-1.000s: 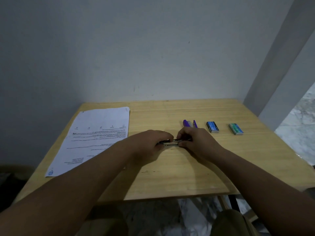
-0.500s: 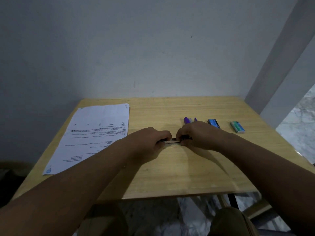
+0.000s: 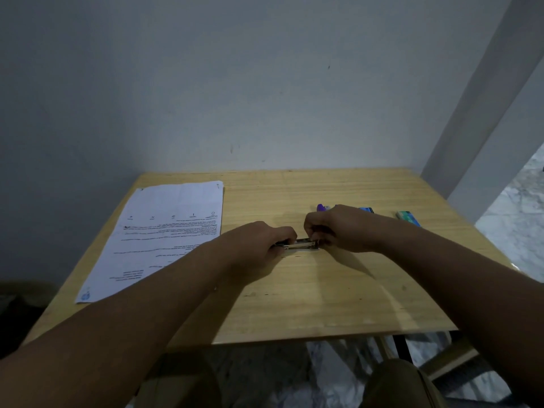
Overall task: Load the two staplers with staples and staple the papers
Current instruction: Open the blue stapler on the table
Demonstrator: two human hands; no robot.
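A small dark stapler lies on the wooden table with its metal staple channel showing between my hands. My left hand grips its left end. My right hand pinches its right end with closed fingers. A purple stapler peeks out just behind my right hand, mostly hidden. A blue staple box and a green staple box lie to the right. Printed papers lie at the table's left.
A grey wall stands right behind the table's far edge. A white pillar rises at the right. The table's near edge is just below my forearms, with tiled floor and my knees beneath.
My right hand has shifted slightly right along the stapler, exposing more of the metal channel. My right arm covers more of the blue staple box. My left hand holds its place.
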